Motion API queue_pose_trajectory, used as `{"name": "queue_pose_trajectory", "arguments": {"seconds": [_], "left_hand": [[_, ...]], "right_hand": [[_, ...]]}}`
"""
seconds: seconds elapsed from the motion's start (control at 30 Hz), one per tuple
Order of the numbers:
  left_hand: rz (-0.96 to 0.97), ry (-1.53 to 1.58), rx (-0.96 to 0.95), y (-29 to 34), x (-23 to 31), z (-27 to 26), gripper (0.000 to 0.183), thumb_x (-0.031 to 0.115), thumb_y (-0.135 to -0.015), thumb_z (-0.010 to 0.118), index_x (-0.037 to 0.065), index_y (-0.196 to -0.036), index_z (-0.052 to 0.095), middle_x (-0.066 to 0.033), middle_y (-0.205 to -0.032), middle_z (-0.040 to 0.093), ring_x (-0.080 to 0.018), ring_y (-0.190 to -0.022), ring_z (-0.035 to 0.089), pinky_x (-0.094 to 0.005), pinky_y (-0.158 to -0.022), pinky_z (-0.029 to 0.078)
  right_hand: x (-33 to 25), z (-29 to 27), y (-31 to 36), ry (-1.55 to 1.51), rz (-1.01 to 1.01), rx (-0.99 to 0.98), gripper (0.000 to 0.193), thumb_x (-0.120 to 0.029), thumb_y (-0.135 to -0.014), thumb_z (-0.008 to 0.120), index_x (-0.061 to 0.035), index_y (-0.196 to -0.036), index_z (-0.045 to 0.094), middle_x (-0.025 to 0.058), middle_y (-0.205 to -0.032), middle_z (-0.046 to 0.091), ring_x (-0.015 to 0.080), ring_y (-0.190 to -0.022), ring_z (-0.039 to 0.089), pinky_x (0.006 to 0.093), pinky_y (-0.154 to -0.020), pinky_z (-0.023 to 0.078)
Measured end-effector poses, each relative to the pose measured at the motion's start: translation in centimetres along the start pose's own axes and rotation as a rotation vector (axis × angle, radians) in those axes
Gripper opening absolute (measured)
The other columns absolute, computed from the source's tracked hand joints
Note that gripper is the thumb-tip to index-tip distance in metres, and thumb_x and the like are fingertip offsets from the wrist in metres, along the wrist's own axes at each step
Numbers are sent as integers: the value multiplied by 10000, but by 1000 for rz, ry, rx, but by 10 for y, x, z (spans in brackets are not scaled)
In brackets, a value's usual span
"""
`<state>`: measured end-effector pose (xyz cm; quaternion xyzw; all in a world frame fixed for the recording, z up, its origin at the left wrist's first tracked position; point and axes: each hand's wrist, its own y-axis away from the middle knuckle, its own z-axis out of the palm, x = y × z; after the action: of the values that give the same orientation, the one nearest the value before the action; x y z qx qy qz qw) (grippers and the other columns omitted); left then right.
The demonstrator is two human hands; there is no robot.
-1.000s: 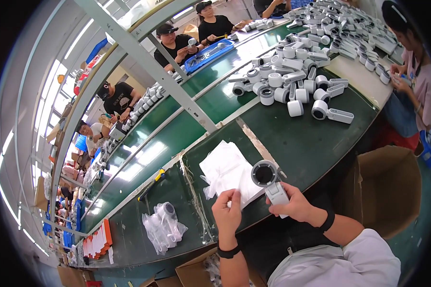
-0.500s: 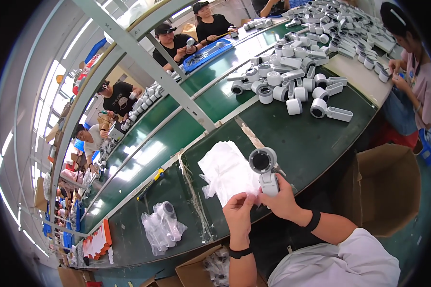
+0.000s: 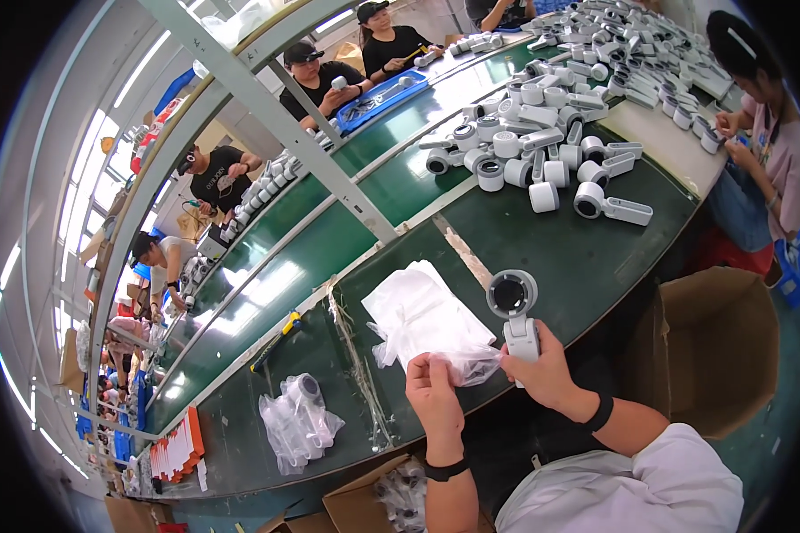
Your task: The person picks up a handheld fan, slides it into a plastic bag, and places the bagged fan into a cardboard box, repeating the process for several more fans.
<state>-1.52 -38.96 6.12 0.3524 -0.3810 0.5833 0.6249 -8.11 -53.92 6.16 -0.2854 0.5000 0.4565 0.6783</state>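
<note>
In my right hand (image 3: pixel 549 369) is a white handheld device (image 3: pixel 514 306) with a round ring head and dark centre, its handle pointing down toward me. The fingers wrap round the handle, and the fingertips also meet the edge of a clear plastic bag (image 3: pixel 473 361). My left hand (image 3: pixel 433 388) pinches the other side of this bag, which is stretched between both hands. Just beyond lies a stack of white, thin bags (image 3: pixel 422 306) on the dark green table. The bag's mouth is hard to make out.
A heap of similar white devices (image 3: pixel 542 147) covers the far right. Left of me are bagged devices (image 3: pixel 298 422), a yellow-handled cutter (image 3: pixel 276 341) and orange-and-white flat pieces (image 3: pixel 178 451). An open carton (image 3: pixel 724 346) stands at right; a metal frame post (image 3: pixel 284 120) crosses ahead. Co-workers sit beyond and at right.
My right hand and the device have shifted right, away from my left hand. The clear bag is now drawn out between the hands, which were close together before.
</note>
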Motion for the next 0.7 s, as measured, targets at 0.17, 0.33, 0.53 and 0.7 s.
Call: {"name": "queue_pose_trajectory", "arguments": {"seconds": [0.17, 0.33, 0.53, 0.7], "left_hand": [[47, -332, -52, 6, 14, 21, 82, 91, -939, 623, 12, -956, 606, -25, -763, 610, -82, -553, 532, -212, -502, 398], [-28, -403, -131, 0, 19, 22, 136, 109, -917, 671, 0, -995, 648, -5, -692, 609, -55, -552, 517, -198, -493, 375], [-92, -417, -203, -6, 33, 17, 162, 86, -899, 687, -19, -1021, 678, -22, -722, 633, -72, -550, 533, -214, -500, 422], [-154, -395, -233, -11, 38, 6, 132, 99, -895, 695, 18, -999, 694, 12, -752, 626, -45, -560, 508, -196, -490, 393]], "right_hand": [[-18, -55, 13, 123, -82, -180, 429, -126, -817, 756, -29, -1181, 550, 20, -935, 648, 105, -764, 604, 270, -737, 493], [-75, -67, 6, 668, 17, -904, 772, -156, -823, 745, -76, -1453, 306, 97, -901, 716, 191, -769, 690, 299, -709, 517], [-63, -55, -19, 727, 126, -1104, 1004, -230, -848, 702, -120, -1547, -10, 136, -913, 704, 268, -783, 682, 333, -736, 508], [-50, -37, -30, 639, 175, -1230, 1045, -259, -842, 685, -114, -1542, -78, 165, -892, 698, 296, -791, 677, 347, -753, 500]]}}
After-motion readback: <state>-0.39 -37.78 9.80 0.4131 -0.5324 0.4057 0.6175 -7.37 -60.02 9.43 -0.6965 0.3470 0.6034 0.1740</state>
